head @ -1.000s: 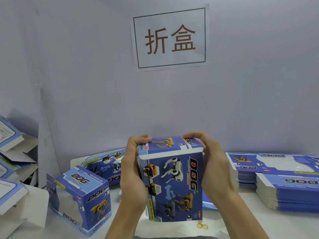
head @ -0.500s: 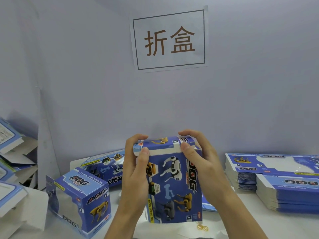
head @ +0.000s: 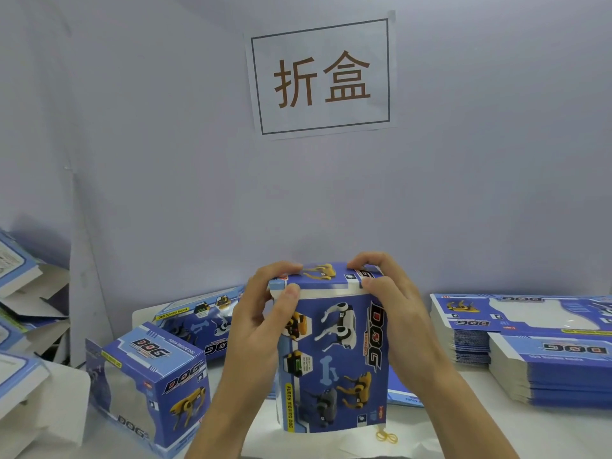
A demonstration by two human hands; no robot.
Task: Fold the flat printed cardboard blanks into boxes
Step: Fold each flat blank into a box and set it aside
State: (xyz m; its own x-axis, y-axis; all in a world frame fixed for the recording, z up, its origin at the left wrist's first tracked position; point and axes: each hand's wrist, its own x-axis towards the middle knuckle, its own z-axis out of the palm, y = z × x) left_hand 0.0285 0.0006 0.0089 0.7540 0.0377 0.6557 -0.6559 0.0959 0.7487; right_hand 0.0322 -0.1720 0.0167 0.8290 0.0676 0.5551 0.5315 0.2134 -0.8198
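The box (head: 331,356) stood upright at the centre of the view, its printed dog panel facing the camera, raised between both hands with its lower edge near the white surface (head: 496,435). The left hand (head: 258,326) held the upper left corner, its fingers (head: 281,270) curled over the top flap and the thumb pressed on the front edge. The right hand (head: 394,313) mirrored it on the upper right corner, fingers hooked over the lid and thumb at the front. The lid looked nearly closed, with a pale strip of tuck flap showing under its front edge.

Judged from its thin walls, the box was probably light and hollow, stiff along the creases but easy to dent across a panel, with a glossy print that could slip; holding it at the corners and edges seemed safest.

A finished box (head: 149,385) sat just left, another lay behind it. Stacks of flat blanks (head: 546,359) sat to the right, well apart, and more folded cartons were heaped at the far left. A small yellow rubber band (head: 385,436) lay below the box. On the pale wall behind hung a paper sign (head: 321,77) with two characters.
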